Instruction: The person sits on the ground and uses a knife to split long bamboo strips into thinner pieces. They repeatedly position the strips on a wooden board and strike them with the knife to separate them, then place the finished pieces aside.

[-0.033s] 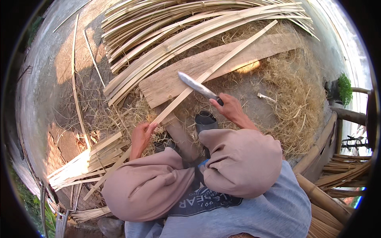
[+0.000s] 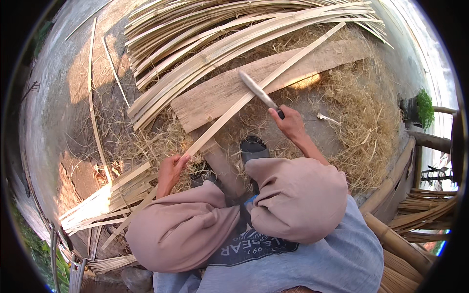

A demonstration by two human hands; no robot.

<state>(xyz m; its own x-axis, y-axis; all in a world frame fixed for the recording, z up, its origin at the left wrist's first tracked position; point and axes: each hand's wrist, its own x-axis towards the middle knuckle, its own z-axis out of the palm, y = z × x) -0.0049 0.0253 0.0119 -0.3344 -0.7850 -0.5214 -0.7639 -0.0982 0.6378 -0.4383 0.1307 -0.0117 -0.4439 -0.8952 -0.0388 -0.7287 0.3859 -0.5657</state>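
My left hand (image 2: pixel 171 170) is closed on the near end of a long pale bamboo strip (image 2: pixel 222 121). The strip slants away to the upper right, over a broad wooden board (image 2: pixel 202 103). In my right hand (image 2: pixel 291 123) is the dark handle of a knife (image 2: pixel 256 90). Its blade points to the upper left and crosses the strip about midway, over the board's near edge; whether it presses on the strip I cannot tell.
A large pile of bamboo strips (image 2: pixel 195 53) lies beyond the board, and a smaller bundle (image 2: pixel 112 200) at the left. Curly shavings (image 2: pixel 359 127) cover the ground at the right. My sandalled foot (image 2: pixel 253 149) is just below the board. Bamboo poles (image 2: pixel 391 237) stand at the lower right.
My right hand has moved the knife up and to the right along the strip. The strip's far end has shifted slightly to the right; my left hand has moved slightly left.
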